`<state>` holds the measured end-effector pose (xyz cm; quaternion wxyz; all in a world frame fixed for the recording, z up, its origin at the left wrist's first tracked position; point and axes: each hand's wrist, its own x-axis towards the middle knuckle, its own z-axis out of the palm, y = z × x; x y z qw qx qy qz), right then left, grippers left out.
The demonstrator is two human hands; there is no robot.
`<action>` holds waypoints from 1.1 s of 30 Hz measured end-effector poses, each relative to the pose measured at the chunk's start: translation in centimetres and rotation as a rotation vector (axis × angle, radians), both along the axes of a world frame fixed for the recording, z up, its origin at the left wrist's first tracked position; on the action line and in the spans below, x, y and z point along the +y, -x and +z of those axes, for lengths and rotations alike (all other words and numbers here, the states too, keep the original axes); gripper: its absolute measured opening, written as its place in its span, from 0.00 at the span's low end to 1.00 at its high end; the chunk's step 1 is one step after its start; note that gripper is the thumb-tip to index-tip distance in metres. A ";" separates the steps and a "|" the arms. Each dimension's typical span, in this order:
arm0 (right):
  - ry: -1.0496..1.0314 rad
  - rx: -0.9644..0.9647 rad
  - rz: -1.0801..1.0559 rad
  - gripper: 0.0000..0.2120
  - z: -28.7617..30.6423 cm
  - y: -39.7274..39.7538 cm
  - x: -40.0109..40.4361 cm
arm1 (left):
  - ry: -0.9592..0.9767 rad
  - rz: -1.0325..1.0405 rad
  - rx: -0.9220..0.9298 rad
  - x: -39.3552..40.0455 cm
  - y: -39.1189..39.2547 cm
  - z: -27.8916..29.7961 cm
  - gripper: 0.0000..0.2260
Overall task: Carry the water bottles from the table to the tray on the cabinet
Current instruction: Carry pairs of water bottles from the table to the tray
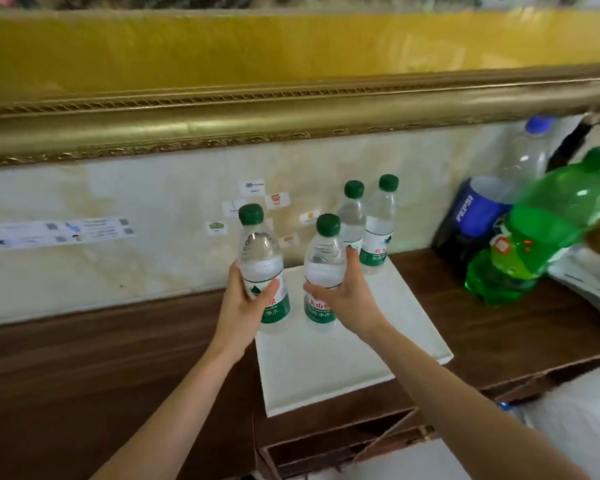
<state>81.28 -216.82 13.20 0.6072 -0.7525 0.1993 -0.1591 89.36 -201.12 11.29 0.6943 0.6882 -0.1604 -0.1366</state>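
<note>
My left hand (243,303) grips a clear water bottle (262,261) with a green cap and green label, held upright over the left edge of the white tray (329,362). My right hand (343,299) grips a second, similar bottle (323,268), upright above the tray's middle. Two more green-capped water bottles (352,216) (378,226) stand together at the tray's far right corner, by the wall. The tray lies on the dark wooden cabinet (118,375).
To the right on the cabinet stand a dark Pepsi bottle (471,216), a large green soda bottle (534,230) and a clear blue-capped bottle (530,150). A marble wall panel with small stickers (250,188) sits behind, under a heavy gold picture frame (257,126). White bedding (582,410) lies lower right.
</note>
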 end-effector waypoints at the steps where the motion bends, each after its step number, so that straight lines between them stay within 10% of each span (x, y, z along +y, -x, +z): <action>1: 0.004 0.002 0.032 0.33 -0.2 -0.7 -0.6 | -0.006 0.018 -0.015 -0.4 -0.2 -0.3 0.23; 12: 0.103 0.034 0.164 0.33 -0.8 -4.4 -3.4 | -0.059 0.082 -0.056 -1.3 -2.2 -2.1 0.29; 21: 0.732 0.024 0.168 0.46 3.3 -2.9 -4.2 | -0.149 -0.027 -0.086 -0.5 -3.8 -2.8 0.30; 33: 1.011 0.052 0.185 0.44 4.6 -5.2 -4.8 | -0.175 0.007 -0.087 -1.4 -4.1 -2.6 0.29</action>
